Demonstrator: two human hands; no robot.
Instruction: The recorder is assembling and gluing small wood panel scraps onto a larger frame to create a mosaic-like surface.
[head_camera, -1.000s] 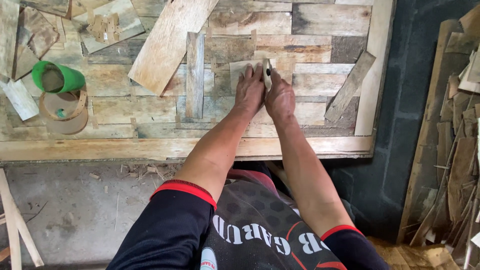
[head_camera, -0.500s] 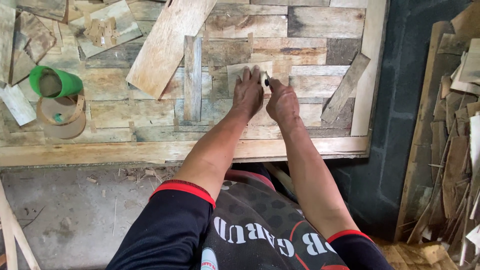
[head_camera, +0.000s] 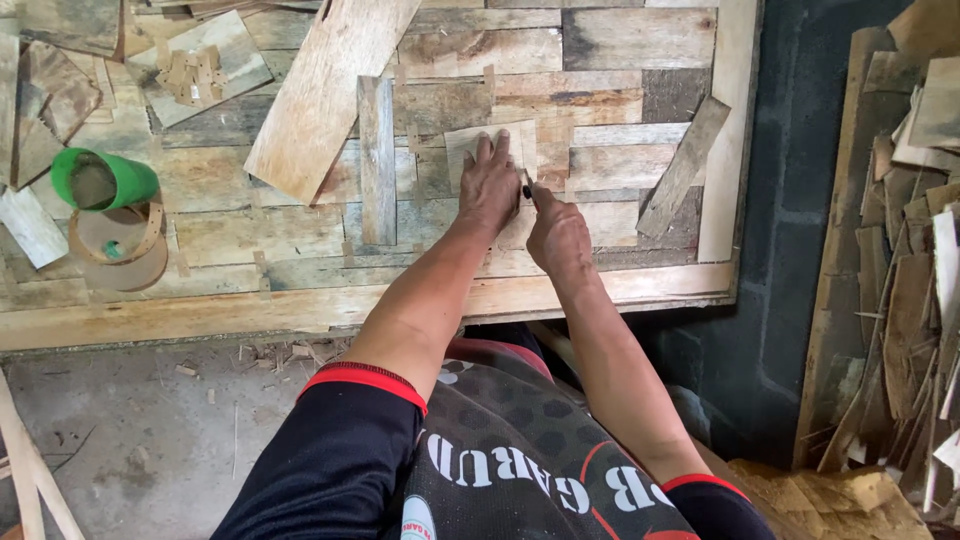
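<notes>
My left hand lies flat, fingers spread, pressing a small pale wood piece onto the patchwork wood panel. Right beside it, my right hand pinches a small thin dark-tipped tool. The tool's tip rests at the right edge of the pale piece, between my two hands. Most of the piece is hidden under my left hand.
A wide loose plank and a narrow upright strip lie left of my hands, and a slanted strip lies to the right. A green cup and a brown ring sit far left. Scrap wood is piled at the right.
My right hand has drawn the tool toward me along the right edge of the pale piece. My left hand has stayed pressed on the piece.
</notes>
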